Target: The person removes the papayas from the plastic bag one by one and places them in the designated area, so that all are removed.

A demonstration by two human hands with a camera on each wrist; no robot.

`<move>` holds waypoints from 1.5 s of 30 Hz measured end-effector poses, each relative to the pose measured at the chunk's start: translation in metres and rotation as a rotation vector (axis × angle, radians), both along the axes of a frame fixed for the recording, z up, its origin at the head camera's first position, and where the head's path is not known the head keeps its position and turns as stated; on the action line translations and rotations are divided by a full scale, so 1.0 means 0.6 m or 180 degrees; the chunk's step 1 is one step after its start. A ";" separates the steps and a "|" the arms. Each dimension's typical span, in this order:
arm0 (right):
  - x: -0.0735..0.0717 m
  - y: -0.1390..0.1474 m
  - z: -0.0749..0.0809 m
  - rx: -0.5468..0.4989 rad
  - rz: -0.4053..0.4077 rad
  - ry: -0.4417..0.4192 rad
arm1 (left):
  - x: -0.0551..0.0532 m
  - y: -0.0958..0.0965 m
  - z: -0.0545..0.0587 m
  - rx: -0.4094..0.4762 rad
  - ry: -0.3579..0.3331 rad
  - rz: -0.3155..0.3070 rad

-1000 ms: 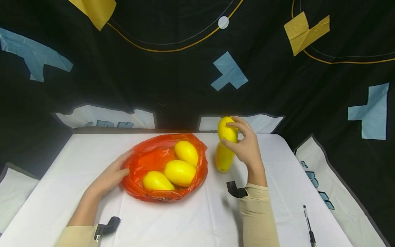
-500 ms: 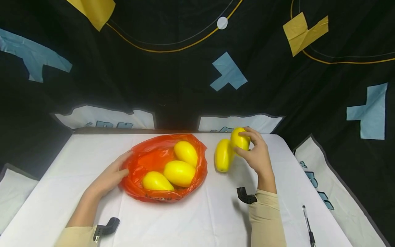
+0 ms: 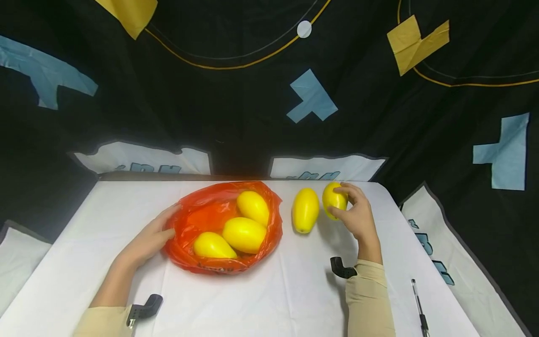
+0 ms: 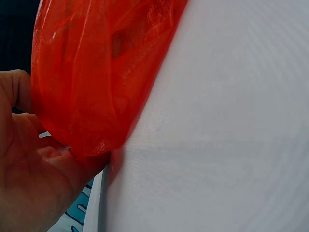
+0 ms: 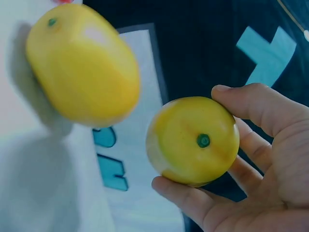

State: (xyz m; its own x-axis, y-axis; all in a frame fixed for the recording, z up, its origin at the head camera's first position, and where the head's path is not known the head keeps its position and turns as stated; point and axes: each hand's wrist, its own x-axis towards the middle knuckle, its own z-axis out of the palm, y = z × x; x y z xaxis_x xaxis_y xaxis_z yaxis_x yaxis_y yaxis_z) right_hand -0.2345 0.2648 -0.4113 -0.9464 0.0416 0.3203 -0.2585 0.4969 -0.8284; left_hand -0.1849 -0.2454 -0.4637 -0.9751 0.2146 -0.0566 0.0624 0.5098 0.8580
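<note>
A red plastic bag [image 3: 202,215] lies open on the white table, with three yellow mangoes [image 3: 244,235] visible inside. At the bag's left side, my left hand [image 3: 147,238] holds its wall; in the left wrist view, some fingers [image 4: 63,164] are partly hidden behind the plastic. My right hand [image 3: 360,213] grips another yellow mango [image 3: 334,201] between thumb and fingers. The right wrist view shows the small green stem spot on this held mango [image 5: 188,140]. Just left of it a loose mango [image 3: 305,210] stands on the table, apart from both the held one and the bag.
A black and clear pen [image 3: 420,309] lies at the table's right front. White cloth [image 3: 236,304] covers the table. Behind it hangs a dark curtain [image 3: 227,117] with blue and yellow shapes. Each wrist carries a small black camera mount [image 3: 343,269].
My right hand has carried its mango to the right and down, from above the loose mango to a spot beside it. My left hand and the bag have stayed in place.
</note>
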 end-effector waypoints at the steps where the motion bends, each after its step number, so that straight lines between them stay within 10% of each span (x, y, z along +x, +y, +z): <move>1: -0.001 0.003 -0.006 -0.0011 -0.0001 -0.0041 | 0.000 0.000 0.000 0.0005 -0.0007 -0.0002; 14: -0.023 0.025 -0.075 0.0066 -0.0113 -0.0450 | -0.003 0.000 -0.005 -0.0049 -0.0032 0.0007; 29: -0.030 0.026 -0.093 0.0158 -0.0120 -0.0849 | -0.004 -0.001 -0.003 -0.0037 -0.0023 0.0010; 45: -0.019 0.024 -0.059 0.0450 -0.0430 -0.0267 | -0.004 0.001 -0.004 -0.0068 -0.0052 0.0044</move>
